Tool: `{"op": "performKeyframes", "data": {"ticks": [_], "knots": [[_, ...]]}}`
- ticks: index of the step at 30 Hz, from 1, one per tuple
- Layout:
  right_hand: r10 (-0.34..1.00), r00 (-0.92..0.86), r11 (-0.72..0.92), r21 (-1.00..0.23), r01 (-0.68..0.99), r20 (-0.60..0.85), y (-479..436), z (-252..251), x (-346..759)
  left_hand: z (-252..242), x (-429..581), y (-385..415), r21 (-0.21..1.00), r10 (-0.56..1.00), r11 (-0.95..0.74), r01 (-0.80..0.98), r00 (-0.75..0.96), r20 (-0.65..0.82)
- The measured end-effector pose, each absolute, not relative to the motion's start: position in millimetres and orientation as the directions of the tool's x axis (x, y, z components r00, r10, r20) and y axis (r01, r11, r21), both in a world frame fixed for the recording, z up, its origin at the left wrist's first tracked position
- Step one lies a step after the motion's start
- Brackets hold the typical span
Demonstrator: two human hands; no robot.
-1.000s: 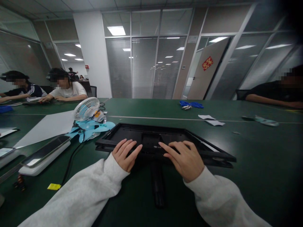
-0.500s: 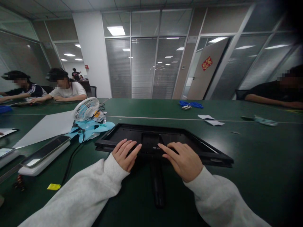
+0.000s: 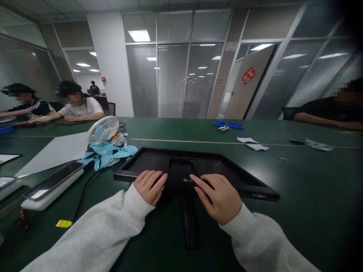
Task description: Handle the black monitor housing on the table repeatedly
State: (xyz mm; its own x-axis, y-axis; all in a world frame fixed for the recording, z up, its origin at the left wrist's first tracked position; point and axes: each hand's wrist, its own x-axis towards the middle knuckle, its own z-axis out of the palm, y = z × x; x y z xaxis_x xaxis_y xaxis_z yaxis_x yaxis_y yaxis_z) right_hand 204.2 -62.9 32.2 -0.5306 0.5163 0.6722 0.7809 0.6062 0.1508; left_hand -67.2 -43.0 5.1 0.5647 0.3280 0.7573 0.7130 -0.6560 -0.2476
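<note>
A black monitor housing (image 3: pixel 238 176) with an LG logo lies flat on the green table, its near edge towards me. A black stand piece (image 3: pixel 189 226) reaches from its middle towards me. My left hand (image 3: pixel 150 186) rests on the near edge, left of the logo, with its fingers apart. On the other side of the logo, my right hand (image 3: pixel 218 194) lies on the same edge, fingers spread and the index fingertip beside the logo. Neither hand is wrapped round anything; the thumbs' undersides are hidden.
Left of the housing are a white fan (image 3: pixel 103 130), light blue pieces (image 3: pixel 113 154), a black cable (image 3: pixel 85 192) and a phone on a white box (image 3: pixel 53 181). Beyond lie blue gloves (image 3: pixel 229 125) and white papers (image 3: pixel 252 143). People sit at the far left and right.
The gap along the housing's near edge has closed, the upper frame now sitting lower. My right hand's fingers have shifted slightly down and spread a little.
</note>
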Motion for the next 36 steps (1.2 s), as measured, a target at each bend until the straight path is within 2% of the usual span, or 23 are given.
{"op": "performKeyframes", "data": {"ticks": [6,15,30,36], "knots": [[0.453,-0.590,0.659,0.194,0.727,0.668,-65.8,25.6,193.8,6.9,-66.4,-45.6,-0.249,0.331,-0.655,0.713,0.567,0.754],[0.402,-0.581,0.658,0.218,0.721,0.708,-60.2,21.0,194.0,9.6,-65.7,-46.2,-0.233,0.335,-0.664,0.710,0.562,0.756],[0.395,-0.571,0.653,0.218,0.726,0.720,-61.6,20.9,193.1,9.6,-68.3,-44.4,-0.213,0.318,-0.685,0.697,0.548,0.773],[0.396,-0.574,0.643,0.230,0.731,0.717,-61.8,21.0,193.7,11.8,-69.1,-44.8,-0.253,0.288,-0.674,0.694,0.562,0.776]]}}
